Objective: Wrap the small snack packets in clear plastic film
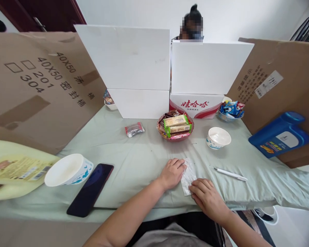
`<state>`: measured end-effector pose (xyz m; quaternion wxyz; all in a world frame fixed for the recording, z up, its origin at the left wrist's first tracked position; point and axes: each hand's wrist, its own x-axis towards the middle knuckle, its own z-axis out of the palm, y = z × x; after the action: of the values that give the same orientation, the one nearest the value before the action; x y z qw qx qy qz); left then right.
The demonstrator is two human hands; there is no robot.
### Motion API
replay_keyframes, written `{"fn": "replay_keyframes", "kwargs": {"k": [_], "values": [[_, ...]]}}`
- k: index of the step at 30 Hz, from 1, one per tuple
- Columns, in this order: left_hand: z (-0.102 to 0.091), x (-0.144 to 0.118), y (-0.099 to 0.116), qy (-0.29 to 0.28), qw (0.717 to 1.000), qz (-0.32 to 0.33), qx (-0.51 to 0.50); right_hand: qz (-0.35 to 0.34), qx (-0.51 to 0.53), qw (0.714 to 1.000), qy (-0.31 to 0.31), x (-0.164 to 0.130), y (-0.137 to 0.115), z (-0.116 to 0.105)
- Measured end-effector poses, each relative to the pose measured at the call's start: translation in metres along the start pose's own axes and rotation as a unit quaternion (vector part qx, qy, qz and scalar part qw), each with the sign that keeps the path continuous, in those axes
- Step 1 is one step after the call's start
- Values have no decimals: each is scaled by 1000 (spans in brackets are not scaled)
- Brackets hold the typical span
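left hand (pixel 172 172): flat, fingers spread, pressing the left edge of a small silvery packet (pixel 188 175), gripping nothing | right hand (pixel 207 198): flat on the packet's lower right corner | packet: lower centre of frame, lying on the green-covered desk (pixel 134 157) | right of it: white pen (pixel 230 174), paper cup (pixel 218 137) | above: snack bowl (pixel 175 127) | lower left: phone (pixel 90 189), second white cup (pixel 68 169)

The small wrapper (pixel 188 175) looked like shiny, crinkly plastic. The table cover (pixel 134 154) was soft, matt cloth. The phone (pixel 90 189) looked smooth and glossy, the boxes (pixel 41 85) dull cardboard.
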<state>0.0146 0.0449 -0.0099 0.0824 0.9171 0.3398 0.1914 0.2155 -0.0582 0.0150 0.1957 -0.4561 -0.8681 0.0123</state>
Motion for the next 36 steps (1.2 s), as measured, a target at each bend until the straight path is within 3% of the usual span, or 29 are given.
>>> {"fn": "replay_keyframes", "kwargs": {"k": [4, 9, 12, 15, 21, 30, 36], "values": [[-2, -1, 0, -9, 1000, 15, -6, -38, 14, 999, -2, 2, 3, 9], [-4, 0, 1, -29, 997, 53, -37, -87, 22, 996, 12, -1, -1, 6], [-5, 0, 0, -39, 994, 73, -65, -88, 45, 995, -11, 7, 2, 5], [-5, -1, -2, -32, 992, 59, -107, -42, 48, 997, -40, 25, 12, 7], [2, -3, -10, 34, 985, 50, -164, 129, -19, 987, -96, 68, 31, 17], [8, -1, -14, 81, 970, 45, -223, 190, -23, 975, -110, 78, 31, 37], [1, 0, -9, 27, 979, -6, -200, 217, 39, 969, -109, 79, 32, 33]]}}
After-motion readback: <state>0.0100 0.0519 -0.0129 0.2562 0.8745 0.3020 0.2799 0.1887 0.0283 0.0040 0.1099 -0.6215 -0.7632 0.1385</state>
